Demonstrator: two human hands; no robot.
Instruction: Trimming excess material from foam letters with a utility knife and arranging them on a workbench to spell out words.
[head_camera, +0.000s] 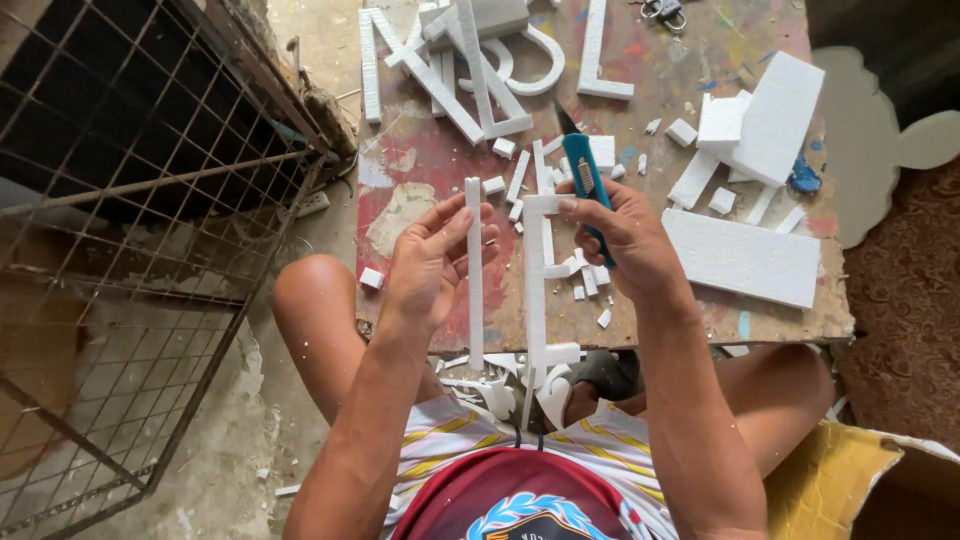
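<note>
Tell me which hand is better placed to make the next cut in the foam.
Probably the right hand: it already grips the blue utility knife, blade out, beside the foam shape. The left hand is occupied holding a long foam strip upright.

The strip (474, 270) is a long, thin bar of white foam, held upright in the view, its upper part pinched in the left hand (432, 262) and its lower end reaching past the surface's near edge. The knife (585, 180) is a blue utility cutter with a short dark blade pointing away, gripped in the right hand (622, 240). The right hand's fingers also touch a second white foam piece (537, 280), long and upright with short side arms.
</note>
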